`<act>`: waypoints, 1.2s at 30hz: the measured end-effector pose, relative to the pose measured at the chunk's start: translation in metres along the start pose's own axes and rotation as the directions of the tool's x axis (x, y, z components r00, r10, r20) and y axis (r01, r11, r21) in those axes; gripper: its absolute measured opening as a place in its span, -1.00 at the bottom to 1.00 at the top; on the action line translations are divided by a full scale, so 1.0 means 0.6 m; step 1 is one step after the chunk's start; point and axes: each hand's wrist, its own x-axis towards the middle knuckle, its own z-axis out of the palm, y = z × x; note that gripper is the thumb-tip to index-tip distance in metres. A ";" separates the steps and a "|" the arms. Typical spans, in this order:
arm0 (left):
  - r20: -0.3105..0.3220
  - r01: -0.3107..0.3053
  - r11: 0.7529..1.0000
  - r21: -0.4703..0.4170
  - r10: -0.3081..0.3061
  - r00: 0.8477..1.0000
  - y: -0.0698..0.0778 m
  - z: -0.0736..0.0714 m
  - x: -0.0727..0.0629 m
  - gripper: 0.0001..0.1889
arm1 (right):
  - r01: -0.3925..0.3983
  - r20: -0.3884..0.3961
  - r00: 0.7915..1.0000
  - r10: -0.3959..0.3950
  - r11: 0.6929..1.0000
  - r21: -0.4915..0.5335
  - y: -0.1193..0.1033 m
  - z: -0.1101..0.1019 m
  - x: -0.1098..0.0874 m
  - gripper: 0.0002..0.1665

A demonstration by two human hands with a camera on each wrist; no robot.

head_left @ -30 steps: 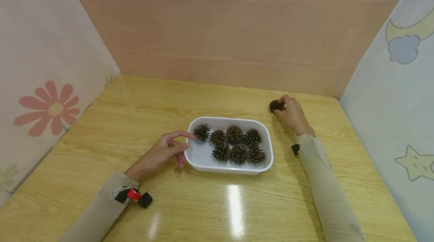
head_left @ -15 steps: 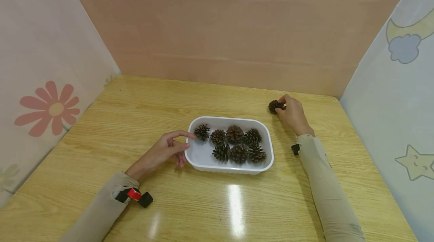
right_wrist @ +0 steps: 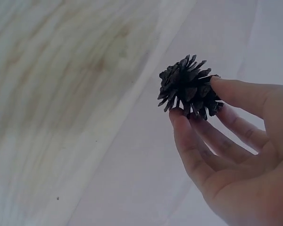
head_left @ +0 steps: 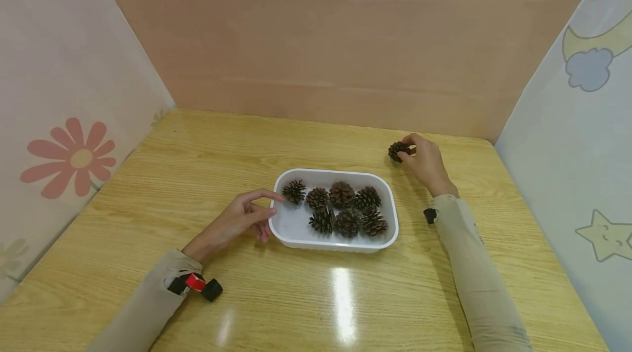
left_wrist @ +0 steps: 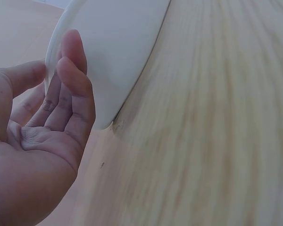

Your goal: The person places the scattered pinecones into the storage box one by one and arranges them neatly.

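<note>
My right hand [head_left: 427,163] pinches a dark brown pine cone [head_left: 398,151] between thumb and fingers, off to the right behind the white plastic tray [head_left: 316,244]. Seen from the right wrist, the pine cone [right_wrist: 188,89] has spread scales, and the fingertips hold its lower side. Several more pine cones [head_left: 348,223] lie in the tray, most of them grouped toward its right; one pine cone [head_left: 294,192] sits at the back left corner. At the tray's left end, my left hand [head_left: 239,220] holds the rim, other fingers curled against the outer wall in the left wrist view.
A wood-grain table [head_left: 266,308] carries the tray. A brown backdrop [head_left: 316,39] closes off the far edge. A panel with a pink flower [head_left: 79,157] stands at left, and a panel with a star [head_left: 604,237] at right.
The right hand now grips the pine cone more closely and has moved it slightly left and up in the head view. The left hand and the tray have stayed in place.
</note>
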 end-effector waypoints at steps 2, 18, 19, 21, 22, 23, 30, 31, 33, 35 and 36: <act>0.001 -0.001 1.000 0.000 0.001 1.000 0.000 0.000 -0.001 -0.56 | 0.017 -0.008 1.000 -0.017 1.000 0.001 -0.005 -0.001 -0.001 -0.59; -0.002 0.000 1.000 -0.005 0.000 1.000 -0.001 -0.003 0.000 -0.56 | 0.100 -0.052 0.994 -0.100 0.995 0.001 -0.059 -0.006 -0.006 -0.64; 0.001 -0.002 1.000 -0.009 0.002 1.000 -0.002 -0.002 0.000 -0.57 | 0.105 -0.058 0.993 -0.105 0.994 0.001 -0.061 -0.005 -0.008 -0.64; 0.003 -0.005 1.000 -0.016 0.005 1.000 -0.003 -0.002 0.000 -0.57 | 0.125 -0.073 0.990 -0.125 0.992 0.003 -0.063 -0.003 -0.011 -0.65; 0.003 -0.006 1.000 -0.017 0.006 1.000 -0.004 -0.002 -0.001 -0.58 | 0.139 -0.081 0.987 -0.138 0.990 0.003 -0.064 -0.001 -0.012 -0.66; 0.004 -0.008 1.000 -0.017 0.008 1.000 -0.004 -0.002 -0.001 -0.58 | 0.152 -0.090 0.984 -0.151 0.988 0.000 -0.065 0.000 -0.014 -0.66; -0.009 0.002 1.000 -0.017 -0.002 1.000 -0.004 -0.004 -0.006 -0.54 | 0.221 -0.125 0.968 -0.218 0.975 0.012 -0.083 0.002 -0.029 -0.64; -0.009 0.004 1.000 -0.019 -0.004 1.000 -0.003 -0.004 -0.006 -0.53 | 0.228 -0.124 0.967 -0.225 0.974 0.012 -0.086 0.001 -0.031 -0.63; -0.008 0.005 1.000 -0.019 -0.005 1.000 -0.002 -0.003 -0.007 -0.53 | 0.247 -0.122 0.962 -0.244 0.969 0.014 -0.093 0.000 -0.035 -0.63; -0.008 0.007 1.000 -0.017 -0.007 1.000 -0.002 -0.003 -0.007 -0.52 | 0.267 -0.119 0.957 -0.264 0.964 0.011 -0.098 -0.001 -0.037 -0.64; -0.009 0.012 1.000 -0.021 -0.012 1.000 -0.001 -0.003 -0.007 -0.52 | 0.279 -0.120 0.954 -0.276 0.960 0.008 -0.100 -0.001 -0.038 -0.64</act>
